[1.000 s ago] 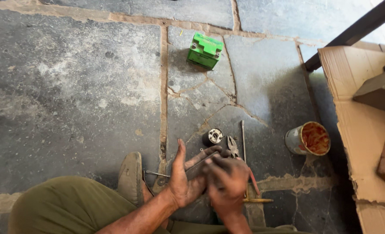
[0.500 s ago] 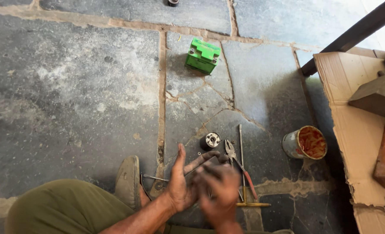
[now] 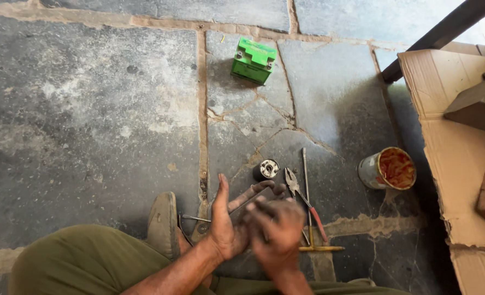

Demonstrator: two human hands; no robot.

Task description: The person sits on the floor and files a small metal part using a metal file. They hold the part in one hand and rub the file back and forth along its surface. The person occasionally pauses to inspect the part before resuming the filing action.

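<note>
Left hand: we are seeing the left hand [image 3: 229, 226] held up on edge with the thumb raised, its dark-stained fingers [image 3: 259, 191] stretched out flat and pointing right; they are released, gripping nothing that we can make out.
Right hand: the right hand [image 3: 275, 229] is pressing against the left palm, its back facing the camera; it is blurred, so we cannot tell whether its curled fingers are closing on anything.
Thin metal rod: a thin grey metal rod [image 3: 194, 218] is lying on the floor just left of the left hand, beside the sole of a worn shoe [image 3: 163, 224].
Small cylinder: a small dark cylindrical metal part with a pale, shiny top [image 3: 266, 169] is standing on the floor just above the left fingertips, apart from them.
Pliers: red-handled steel pliers [image 3: 302, 199] are lying just right of the hands, alongside a long slim metal shaft [image 3: 305, 175].
Green block: a bright green box-shaped plastic block [image 3: 253, 60] is sitting well apart, at the top of the view.
Tin: an open round metal tin with orange-red residue inside [image 3: 387, 169] is standing to the right, near a flattened brown cardboard sheet [image 3: 433, 93].
Floor: cracked grey stone slabs [image 3: 89, 109] are bearing everything.
</note>
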